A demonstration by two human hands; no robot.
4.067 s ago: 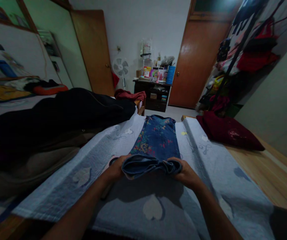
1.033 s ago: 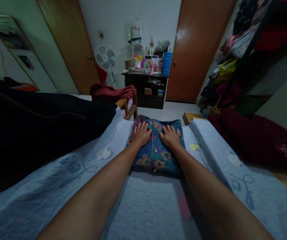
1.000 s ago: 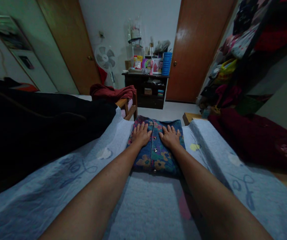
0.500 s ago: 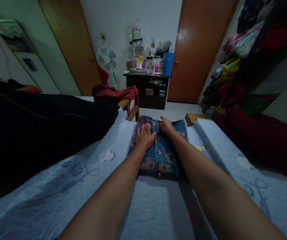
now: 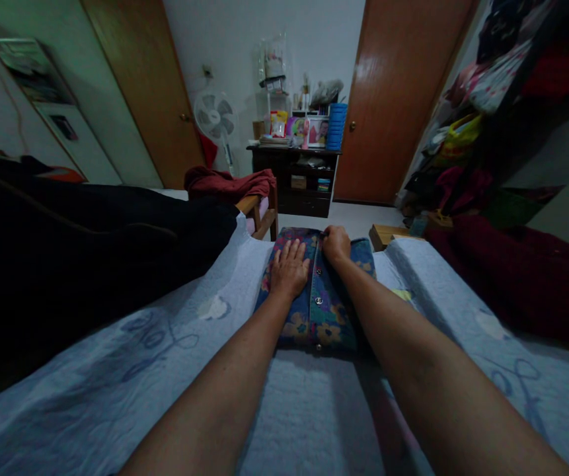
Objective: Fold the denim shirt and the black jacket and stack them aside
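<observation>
A folded blue denim shirt with a floral print (image 5: 297, 324) lies on the bed, its row of metal buttons running down the middle. My left hand (image 5: 290, 266) rests flat on the left half of it, fingers stretched out. At the far edge, near the top of the button strip, my right hand (image 5: 336, 244) is closed with its fingers pinching the cloth. The fingertips of that hand are partly hidden by the hand itself.
A pale blue patterned sheet (image 5: 308, 403) covers the bed. Black cloth (image 5: 90, 244) is heaped at the left, dark maroon cloth (image 5: 512, 277) at the right. Beyond the bed stand a white fan (image 5: 215, 116), a dark cabinet (image 5: 289, 162) and a wooden box (image 5: 386, 237).
My right hand has gone from a raised thumb to a pinch at the shirt's far edge. The far edge now lies straighter. My left hand stays flat on the shirt.
</observation>
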